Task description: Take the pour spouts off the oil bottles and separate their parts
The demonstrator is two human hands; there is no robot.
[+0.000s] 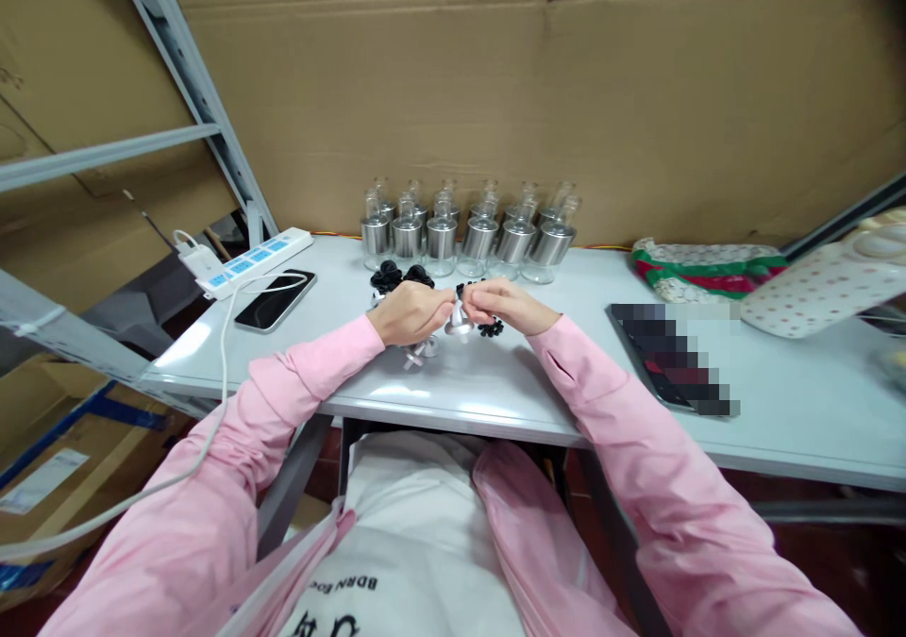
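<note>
My left hand and my right hand meet over the table, both with fingers closed. Between their fingertips is the narrow end of a shiny silver cone-shaped piece, its wide end facing down. Small black ring-like parts lie in a heap behind my left hand. More black parts rest just beneath my right hand, partly covered by it. Several silver pieces lie on the table below my left hand. My fingers hide exactly how the cone-shaped piece is gripped.
Several glass bottles with silver metal sleeves stand in rows at the back. To the left are a phone and a power strip with a white cable. A dark tablet-like device and a dotted white container are on the right.
</note>
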